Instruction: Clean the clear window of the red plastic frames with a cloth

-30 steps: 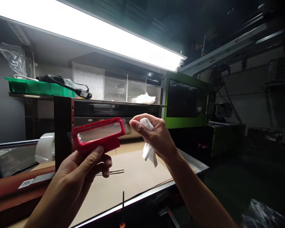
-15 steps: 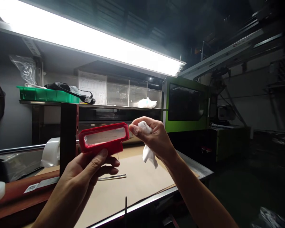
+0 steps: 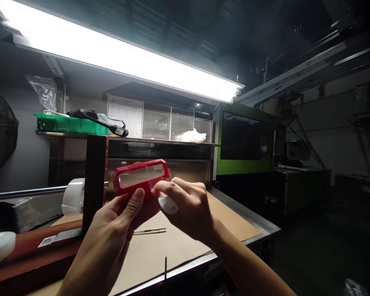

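Note:
My left hand point(image 3: 119, 224) grips a red plastic frame point(image 3: 139, 176) with a clear rectangular window, holding it up in front of me, thumb on its lower edge. My right hand point(image 3: 185, 205) is closed round a small white cloth point(image 3: 168, 204) and presses against the frame's lower right part, touching my left thumb. Most of the cloth is hidden inside the fingers.
Below lies a brown cardboard sheet point(image 3: 179, 242) on a metal bench with a thin metal rod point(image 3: 149, 231). A dark red upright post point(image 3: 95, 176), a white roll point(image 3: 74, 196), a green tray point(image 3: 69, 123) on a shelf and a green machine point(image 3: 243, 142) stand around.
My right hand has come down and left from beside the frame to its lower edge, bunching the cloth in the fingers. The frame shifted slightly right.

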